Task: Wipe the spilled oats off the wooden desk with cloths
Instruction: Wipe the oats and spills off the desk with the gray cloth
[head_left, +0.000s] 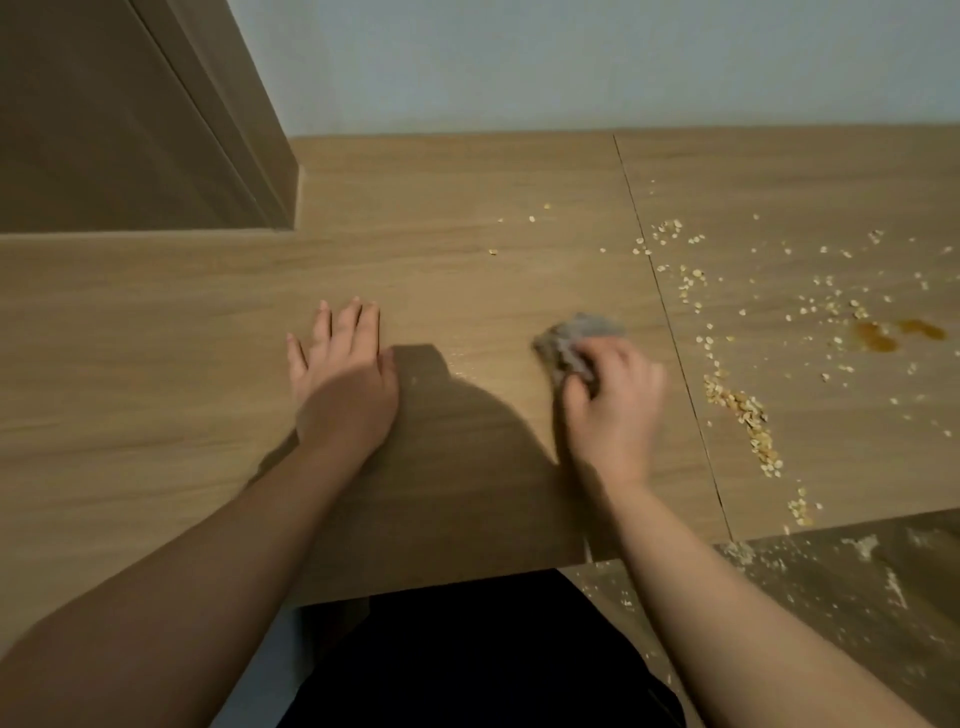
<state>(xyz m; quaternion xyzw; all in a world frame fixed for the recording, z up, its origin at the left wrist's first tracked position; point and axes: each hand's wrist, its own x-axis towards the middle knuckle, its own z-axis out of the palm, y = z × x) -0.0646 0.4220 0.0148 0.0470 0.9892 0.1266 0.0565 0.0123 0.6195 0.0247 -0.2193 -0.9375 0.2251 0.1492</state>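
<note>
Head view: the wooden desk (467, 270) fills the middle of the picture, and a thin seam (670, 332) runs from its rear edge to its front edge, right of centre. The left hand (343, 374) lies flat, palm down, on the desk left of centre. Its fingers are straight, three pressed together and the outermost one splayed off to the left; it holds nothing. The right hand (613, 395) is near the front edge, just left of the seam. It is slightly blurred, with the fingers curled over a bunched grey cloth (576, 343) and gripping it against the desk top.

The oats (743, 410) lie mostly right of the seam. They are scattered thinly toward the rear and right edges and heaped in a denser streak running to the front edge. A few flakes sit left of the seam near the rear. Two amber stains (883, 335) mark the wood among the flakes by the right edge. Pale crumbs dot the floor (831, 597) below the front right corner.
</note>
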